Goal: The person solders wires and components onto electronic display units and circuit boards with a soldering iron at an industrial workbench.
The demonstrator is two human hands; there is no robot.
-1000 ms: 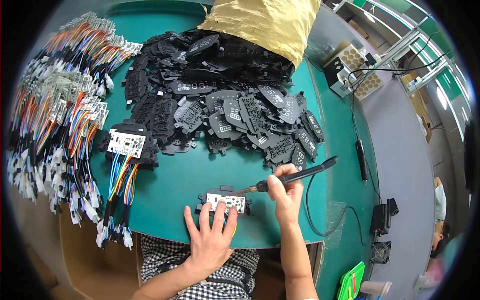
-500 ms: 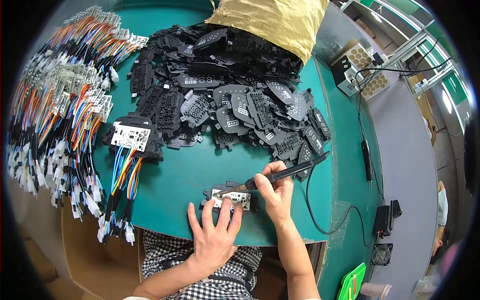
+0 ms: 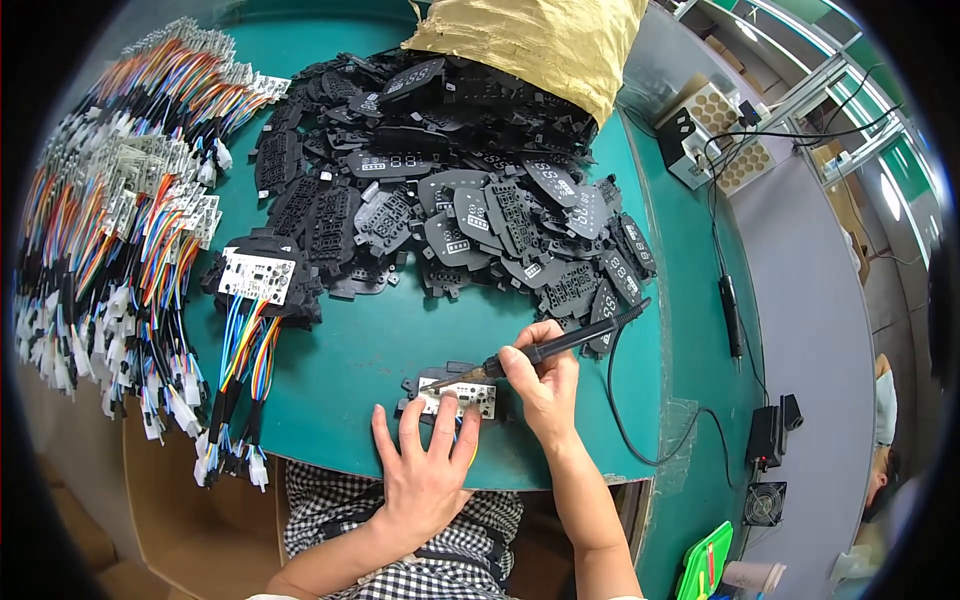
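Note:
A white circuit board point(image 3: 478, 397) rests on a black plastic housing point(image 3: 412, 385) near the table's front edge. My left hand point(image 3: 425, 490) lies over its near side with fingers spread, the fingertips pressing on the board and housing. A few coloured wires show by those fingers. In my right hand point(image 3: 545, 390) is a soldering iron point(image 3: 570, 340), gripped like a pen by its black handle. Its tip points left and down to the board's left end; whether it touches a joint is too small to tell.
Black display housings point(image 3: 400, 200) are heaped beyond my hands, under a yellow sack point(image 3: 530, 45). Wired circuit boards point(image 3: 130, 190) pile up at left, beside a board on stacked housings point(image 3: 258, 275). The iron's cable point(image 3: 625, 430) loops right, near a black tool point(image 3: 731, 315) and green box point(image 3: 705, 565).
The whole view has shifted slightly. Both hands and the soldering iron keep nearly the same place over the circuit board.

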